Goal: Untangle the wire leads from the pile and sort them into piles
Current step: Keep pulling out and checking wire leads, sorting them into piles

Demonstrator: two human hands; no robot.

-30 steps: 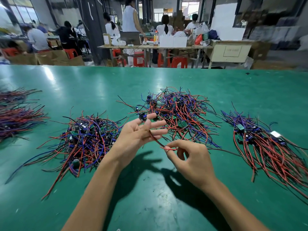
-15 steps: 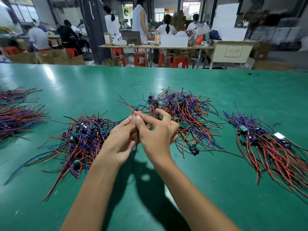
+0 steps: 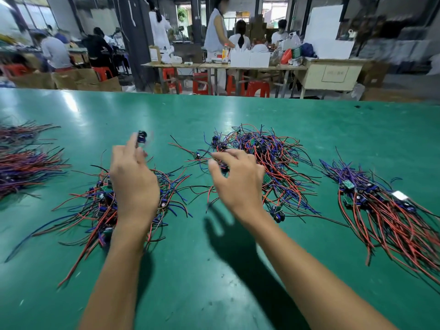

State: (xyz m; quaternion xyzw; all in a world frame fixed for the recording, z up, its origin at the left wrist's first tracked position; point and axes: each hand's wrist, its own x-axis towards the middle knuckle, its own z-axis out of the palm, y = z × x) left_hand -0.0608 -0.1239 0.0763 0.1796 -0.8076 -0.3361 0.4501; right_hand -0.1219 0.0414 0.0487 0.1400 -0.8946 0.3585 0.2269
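Observation:
The tangled pile of red, blue, purple and black wire leads (image 3: 276, 160) lies at the table's centre. My right hand (image 3: 238, 184) hovers over its left edge with fingers loosely curved and spread, holding nothing that I can make out. My left hand (image 3: 133, 184) is raised above the sorted left pile (image 3: 95, 206). Its fingertips pinch a small blue component of a wire lead (image 3: 141, 136), which is blurred by motion. Another sorted pile (image 3: 392, 210) with small green boards lies to the right.
Two more wire bundles (image 3: 23, 167) (image 3: 21, 133) lie at the far left of the green table (image 3: 214, 270). Beyond the table's far edge, people work at benches with red stools and cardboard boxes.
My hands were together over the table's middle and have come apart. The left one lifted away to the left with a lead, and the right one moved to the central pile.

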